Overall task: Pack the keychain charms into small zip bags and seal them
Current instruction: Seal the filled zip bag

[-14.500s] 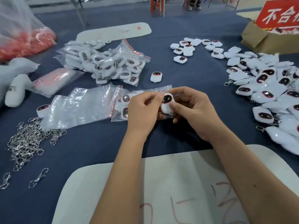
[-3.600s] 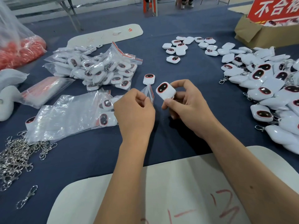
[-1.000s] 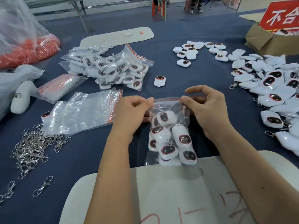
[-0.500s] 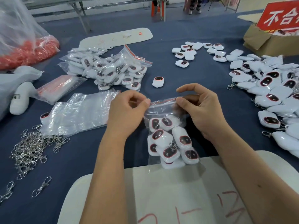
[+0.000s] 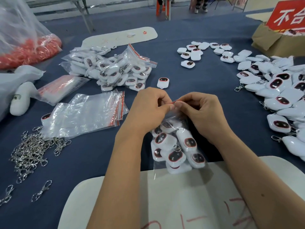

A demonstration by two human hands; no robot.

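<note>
Head view, zip bag (image 5: pixel 177 146) hanging upright, mouth topmost

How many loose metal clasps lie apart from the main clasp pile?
2: one clasp near the left board corner, another at the left edge. Others may hide in the clasp pile.

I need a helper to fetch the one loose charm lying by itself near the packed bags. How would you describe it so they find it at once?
Start from the heap of filled zip bags at the far left of the blue table. Just right of it, beyond the two hands, lies a single white charm with a dark, red-rimmed oval. Unlike its neighbours, it is unbagged and alone.
</note>
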